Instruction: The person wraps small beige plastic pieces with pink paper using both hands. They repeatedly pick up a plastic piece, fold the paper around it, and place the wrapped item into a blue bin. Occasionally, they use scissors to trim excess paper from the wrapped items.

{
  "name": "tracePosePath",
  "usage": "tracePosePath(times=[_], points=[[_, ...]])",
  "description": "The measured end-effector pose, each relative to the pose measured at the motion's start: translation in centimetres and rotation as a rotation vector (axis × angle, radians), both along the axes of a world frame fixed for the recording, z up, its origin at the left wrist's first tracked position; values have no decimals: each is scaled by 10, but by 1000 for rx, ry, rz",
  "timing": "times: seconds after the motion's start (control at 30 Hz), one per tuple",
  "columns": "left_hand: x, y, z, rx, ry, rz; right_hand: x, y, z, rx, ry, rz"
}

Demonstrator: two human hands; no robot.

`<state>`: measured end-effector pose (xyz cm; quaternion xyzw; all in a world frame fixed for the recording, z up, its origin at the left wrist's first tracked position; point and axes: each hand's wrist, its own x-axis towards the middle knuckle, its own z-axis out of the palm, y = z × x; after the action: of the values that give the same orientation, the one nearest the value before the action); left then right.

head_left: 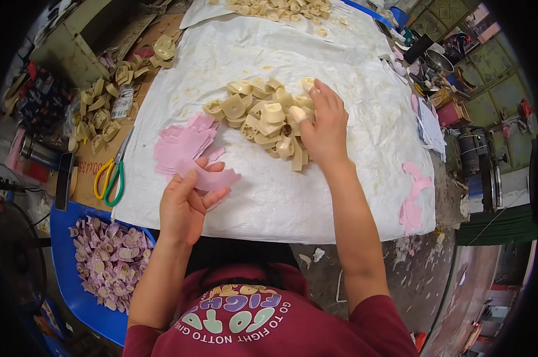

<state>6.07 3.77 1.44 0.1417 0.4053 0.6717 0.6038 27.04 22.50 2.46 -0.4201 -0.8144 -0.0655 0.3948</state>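
There is a single view, from a camera worn on the person's head, looking steeply down and slightly forward over the chest onto a worktable [352, 196] covered with a white sheet. It sits close: the person's red shirt [269, 321] fills the lower middle of the frame, and both forearms rise from the lower edge toward the centre. The wide fisheye lens bends the table's edges toward the rim and leaves dark corners around a rounded picture. The table runs from the centre to the top edge; the floor and a blue tray [63, 238] show at lower left, shelves and machines at the right edge. No second view shares the scene.
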Motion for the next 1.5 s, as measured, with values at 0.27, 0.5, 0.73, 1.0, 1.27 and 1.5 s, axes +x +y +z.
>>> tracePosePath(times=[0.27, 0.5, 0.73, 1.0, 1.27, 1.5], points=[[30, 92, 34, 239, 271, 16, 23, -35, -30, -292, 190, 103], [67, 195, -16, 266, 762, 49, 39, -68, -48, -268, 290, 164], [82, 134, -11, 278, 617, 128, 39, -50, -51, -224, 248, -14], [76, 118, -28, 118, 112, 87, 39, -69, -25, -186, 390, 89], [83, 114, -26, 38, -295, 30, 9, -105, -63, -373, 410, 267], [57, 103, -12, 126, -292, -32, 29, -113, -51, -236, 245, 195]])
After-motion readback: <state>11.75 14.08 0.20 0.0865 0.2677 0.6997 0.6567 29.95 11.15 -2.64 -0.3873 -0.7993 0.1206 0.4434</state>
